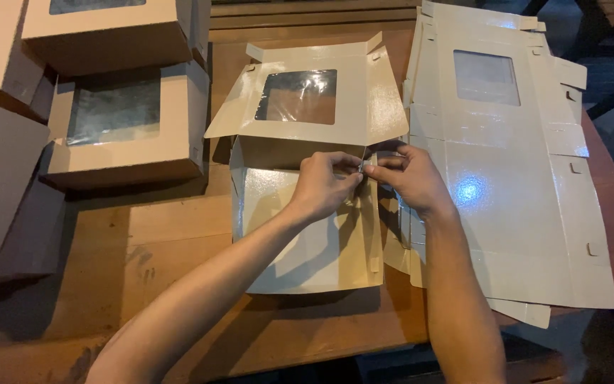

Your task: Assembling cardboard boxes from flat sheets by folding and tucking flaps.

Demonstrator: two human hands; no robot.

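- Head view looks down on a wooden bench [165,242], where a half-folded cardboard box [300,235] lies in the middle.
- This box has its lid panel [314,96] standing up at the far side, and the lid has a clear plastic window (it shines a little from the light).
- The left hand [325,186] is over the right rear corner of the box, with its fingers [346,176] pinched closed on a small tab of the cardboard.
- The right hand [410,178] meets it from the other side; its fingers [381,162] are also pinched narrow on the same corner, and the fingertips of both hands nearly touch each other.
- Both forearms reach in from the near edge of the bench, the left one crossing over the floor of the box.
- Just beside the box on the right lies a stack of flat unfolded box blanks [513,178], pale and glossy, each with a window cut-out; part of the stack hangs over the near edge of the bench.
- On the left stand several finished window boxes [126,128], piled close together, some on top of others.
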